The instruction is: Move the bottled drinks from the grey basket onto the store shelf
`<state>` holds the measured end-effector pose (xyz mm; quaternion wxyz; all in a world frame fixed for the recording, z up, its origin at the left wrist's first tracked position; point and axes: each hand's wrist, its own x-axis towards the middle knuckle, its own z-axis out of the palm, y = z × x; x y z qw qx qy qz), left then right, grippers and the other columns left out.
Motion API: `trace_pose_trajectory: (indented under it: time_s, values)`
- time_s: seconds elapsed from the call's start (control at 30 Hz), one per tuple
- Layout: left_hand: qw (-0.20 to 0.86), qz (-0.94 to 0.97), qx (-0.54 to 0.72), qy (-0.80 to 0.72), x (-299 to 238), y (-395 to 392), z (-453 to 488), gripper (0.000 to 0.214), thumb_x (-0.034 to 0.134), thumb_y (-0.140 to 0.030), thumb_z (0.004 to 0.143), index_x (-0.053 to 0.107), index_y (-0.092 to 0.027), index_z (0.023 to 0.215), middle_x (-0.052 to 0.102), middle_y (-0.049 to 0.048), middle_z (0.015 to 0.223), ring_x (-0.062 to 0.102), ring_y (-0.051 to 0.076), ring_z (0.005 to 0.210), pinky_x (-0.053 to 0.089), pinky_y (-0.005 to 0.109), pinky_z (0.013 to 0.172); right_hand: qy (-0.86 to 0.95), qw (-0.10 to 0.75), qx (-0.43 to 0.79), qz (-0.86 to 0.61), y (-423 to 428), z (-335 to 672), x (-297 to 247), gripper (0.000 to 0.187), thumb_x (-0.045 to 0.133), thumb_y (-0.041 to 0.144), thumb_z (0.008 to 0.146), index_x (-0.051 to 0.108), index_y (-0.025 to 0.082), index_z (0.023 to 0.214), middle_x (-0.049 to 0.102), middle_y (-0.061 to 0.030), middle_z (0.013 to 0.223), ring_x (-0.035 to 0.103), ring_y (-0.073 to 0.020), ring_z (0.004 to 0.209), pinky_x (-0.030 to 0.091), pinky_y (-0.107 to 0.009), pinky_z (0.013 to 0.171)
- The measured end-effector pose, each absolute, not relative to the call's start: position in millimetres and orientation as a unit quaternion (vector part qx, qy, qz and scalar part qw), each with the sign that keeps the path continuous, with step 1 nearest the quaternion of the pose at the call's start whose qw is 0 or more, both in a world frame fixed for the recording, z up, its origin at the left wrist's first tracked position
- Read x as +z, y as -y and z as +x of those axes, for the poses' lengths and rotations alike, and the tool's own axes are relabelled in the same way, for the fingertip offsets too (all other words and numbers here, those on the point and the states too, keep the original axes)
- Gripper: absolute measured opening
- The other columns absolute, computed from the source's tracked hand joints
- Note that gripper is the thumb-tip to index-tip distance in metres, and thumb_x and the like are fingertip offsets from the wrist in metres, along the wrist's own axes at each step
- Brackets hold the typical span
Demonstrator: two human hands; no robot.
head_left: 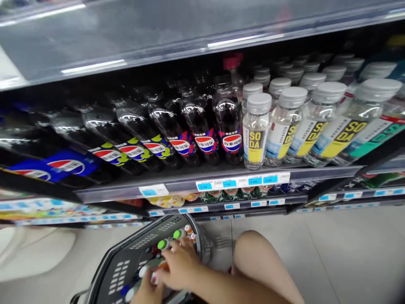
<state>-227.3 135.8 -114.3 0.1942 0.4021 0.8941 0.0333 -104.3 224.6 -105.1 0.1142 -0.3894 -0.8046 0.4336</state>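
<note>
My right hand (181, 267) reaches down into a dark plastic shopping basket (126, 266) on the floor. Its fingers are bent over the drink bottles standing in it, close to two green-capped bottles (163, 244). It seems to grip one bottle; which one is hidden under the palm. My left hand (146, 292) is at the bottom edge beside the right, only partly in view, its fingers curled round something among the bottles that I cannot make out. My bare knee (253, 253) is just right of the basket.
Directly ahead is a shelf (190, 181) with blue price tags. Dark cola bottles (202, 122) fill its left and middle, and clear soda bottles with grey caps (256, 131) its right. Lower shelves hold more drinks. Pale tiled floor (332, 253) lies to the right.
</note>
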Motion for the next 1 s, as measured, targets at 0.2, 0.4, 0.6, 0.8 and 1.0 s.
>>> trace_pose_trajectory:
  time_s: [0.2,0.4,0.6,0.8,1.0]
  values:
    - [0.015,0.406,0.184,-0.895,9,-121,-187,0.042,0.046,-0.059,0.088,0.065,-0.024,0.100,0.067,0.0051,0.075,0.062,0.024,0.065,0.040,0.028,0.062,0.649,0.249,0.598,-0.399,-254,-71,-70,0.037,0.068,0.048,0.091,0.072,0.019,0.114,0.068,-0.0079,0.124,0.059,-0.0240,0.119,0.042,-0.038,0.108]
    - [0.056,0.417,0.307,-0.853,78,-134,-159,0.036,0.053,-0.053,0.086,0.064,-0.019,0.082,0.063,0.0015,0.066,0.058,0.017,0.064,0.038,0.025,0.061,0.560,0.199,0.780,-0.195,-247,-23,-55,0.082,0.089,0.058,0.058,0.066,0.017,0.126,0.068,-0.0068,0.116,0.064,-0.0202,0.096,0.051,-0.032,0.087]
    - [0.210,0.382,0.562,-0.702,81,-123,-138,0.045,0.051,-0.057,0.093,0.068,-0.015,0.093,0.054,-0.0014,0.063,0.045,0.011,0.054,0.037,0.022,0.054,0.636,0.268,0.675,-0.262,-195,7,-41,0.067,0.086,0.066,0.058,0.070,0.014,0.096,0.069,-0.0037,0.087,0.059,-0.0177,0.077,0.050,-0.029,0.073]
    - [0.184,0.466,0.565,-0.656,58,-99,-95,0.040,0.067,-0.043,0.090,0.063,-0.020,0.123,0.060,0.0105,0.126,0.060,0.022,0.111,0.052,0.029,0.088,0.433,0.344,0.812,-0.187,-179,11,-45,0.094,0.066,0.095,0.051,0.068,0.015,0.101,0.071,-0.0139,0.098,0.068,-0.0306,0.093,0.056,-0.043,0.083]
    - [0.248,0.481,0.575,-0.614,49,-96,-62,0.064,0.077,-0.036,0.083,0.043,-0.022,0.135,0.058,0.0137,0.131,0.060,0.025,0.122,0.053,0.038,0.099,0.383,0.226,0.886,-0.134,-177,17,-37,0.116,0.051,0.108,0.032,0.067,0.015,0.100,0.068,-0.0209,0.108,0.060,-0.0381,0.114,0.055,-0.047,0.091]
